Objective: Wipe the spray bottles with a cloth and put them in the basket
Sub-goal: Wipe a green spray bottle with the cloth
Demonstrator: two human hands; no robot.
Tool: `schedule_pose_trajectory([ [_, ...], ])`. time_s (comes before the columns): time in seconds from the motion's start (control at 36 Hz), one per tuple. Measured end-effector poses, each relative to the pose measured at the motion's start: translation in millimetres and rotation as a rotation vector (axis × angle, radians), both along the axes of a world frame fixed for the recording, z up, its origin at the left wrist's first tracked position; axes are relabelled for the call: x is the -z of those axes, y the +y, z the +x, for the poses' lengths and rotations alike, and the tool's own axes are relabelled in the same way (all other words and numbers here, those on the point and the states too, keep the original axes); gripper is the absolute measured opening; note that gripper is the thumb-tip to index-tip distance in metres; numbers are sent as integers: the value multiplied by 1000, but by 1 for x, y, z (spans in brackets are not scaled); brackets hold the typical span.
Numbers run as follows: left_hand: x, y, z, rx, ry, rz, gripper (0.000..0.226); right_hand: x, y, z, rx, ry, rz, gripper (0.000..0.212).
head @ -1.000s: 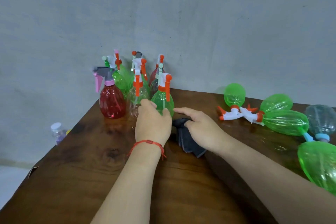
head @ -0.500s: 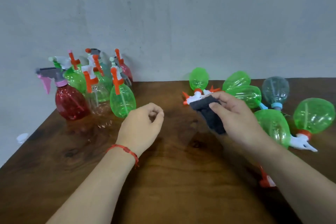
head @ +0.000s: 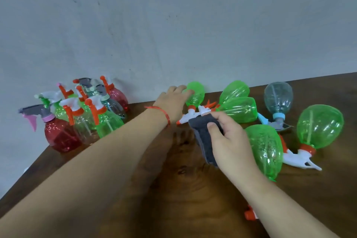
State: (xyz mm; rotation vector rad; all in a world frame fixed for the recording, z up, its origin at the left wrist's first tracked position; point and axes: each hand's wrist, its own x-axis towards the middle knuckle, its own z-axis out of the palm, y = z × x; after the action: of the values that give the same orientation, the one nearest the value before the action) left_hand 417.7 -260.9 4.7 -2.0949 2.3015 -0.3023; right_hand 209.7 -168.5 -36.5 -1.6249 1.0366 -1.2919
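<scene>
Near the wall, a green spray bottle [head: 197, 92] lies on its side on the brown table [head: 183, 189]. My left hand [head: 172, 102] stretches out to it, and its fingertips touch the bottle's left side. My right hand [head: 229, 141] pinches a dark grey cloth [head: 202, 137] just in front of that bottle's white nozzle. More green bottles [head: 239, 108] [head: 264, 149] [head: 318, 125] and a clear blue-capped bottle [head: 278, 98] lie on the right. No basket is in view.
Several bottles stand upright at the back left, among them a red one [head: 59, 137] with a grey and pink trigger. A grey wall [head: 173, 25] runs behind the table. An orange nozzle tip [head: 250, 214] shows beside my right forearm.
My left hand has left the upright group, opened, and reached right to the lying green bottle. My right hand lifted the cloth off the table and carried it right.
</scene>
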Motion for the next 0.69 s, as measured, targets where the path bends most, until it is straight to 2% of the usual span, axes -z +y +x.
schedule_pose_trajectory([
  [0.11,-6,-40,4,140,-397,38,88,4,-6,-1,22,27,-4,27],
  [0.19,-11,-60,-1,266,-553,90,86,4,-8,-3,20,16,1,26],
  [0.31,-9,-68,-8,311,-691,137,74,4,-9,-3,27,8,-12,24],
  [0.44,-10,-62,-1,243,-612,146,56,5,-9,-3,12,39,-17,25],
  [0.56,-19,-37,5,94,-564,260,70,6,-9,-3,8,37,-12,25],
  [0.64,-29,-9,7,-41,-338,330,74,5,-8,-4,14,31,-14,27],
  [0.69,-40,9,13,-106,-130,300,66,4,-9,-4,16,34,-7,28],
])
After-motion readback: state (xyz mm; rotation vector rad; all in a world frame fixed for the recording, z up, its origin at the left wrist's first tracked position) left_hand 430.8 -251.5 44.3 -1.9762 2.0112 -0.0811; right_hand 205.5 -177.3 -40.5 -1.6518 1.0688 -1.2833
